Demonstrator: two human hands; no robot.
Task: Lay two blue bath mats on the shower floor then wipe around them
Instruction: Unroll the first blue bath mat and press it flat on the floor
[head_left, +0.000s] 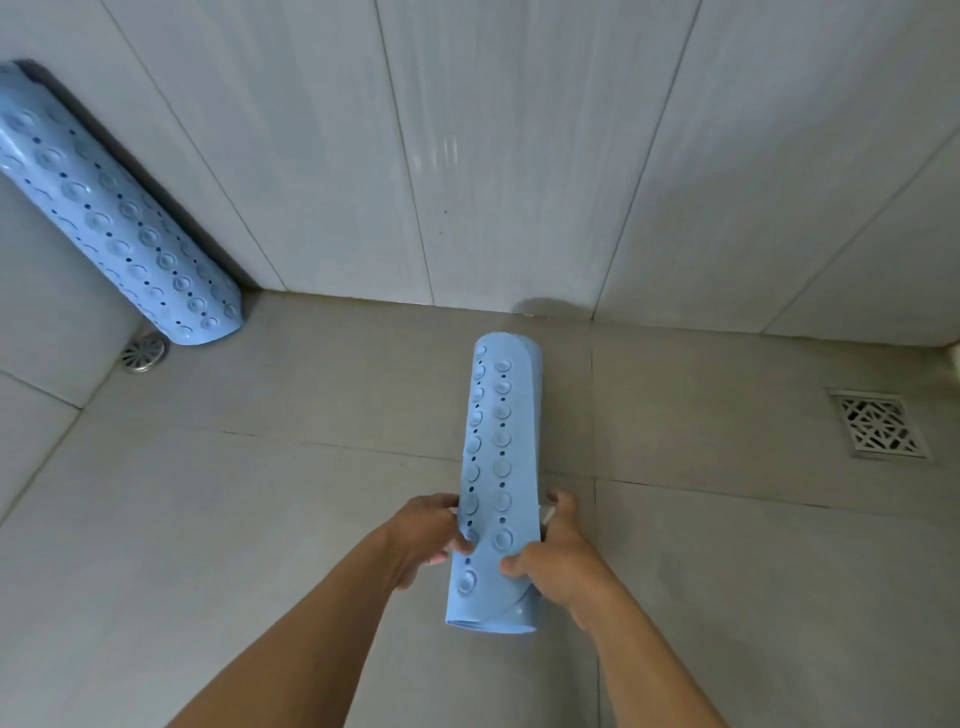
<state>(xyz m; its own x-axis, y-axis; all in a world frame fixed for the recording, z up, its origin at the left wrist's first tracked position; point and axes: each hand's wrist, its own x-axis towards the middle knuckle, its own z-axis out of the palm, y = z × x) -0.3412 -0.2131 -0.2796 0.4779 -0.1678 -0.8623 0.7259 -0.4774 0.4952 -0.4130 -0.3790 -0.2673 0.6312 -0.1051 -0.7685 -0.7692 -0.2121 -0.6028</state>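
We hold the rolled mat (493, 467) in both hands over the middle of the shower floor (260, 519), and what matters for unrolling it is how its long axis runs: from the near end by our wrists straight away toward the far wall (519, 156), tilted only slightly off that line. Both grips sit on the near third of the roll, so most of its length reaches out beyond them toward the wall, unsupported.

The left hand (431, 535) closes on the roll's left side, fingers curled onto the suction-cup face. The right hand (556, 556) closes on the right side, thumb and fingers pressing near the loose outer edge; something pale shows behind its fingers, but we cannot tell what. Both forearms come in from the near edge and converge on the roll, about equally close.

The second mat (119, 218), also rolled, leans in the far left corner, its lower end just beside the round drain (145, 353), well apart from our hands. A square drain (878, 423) lies to the right. We judge neither mat is laid flat yet.
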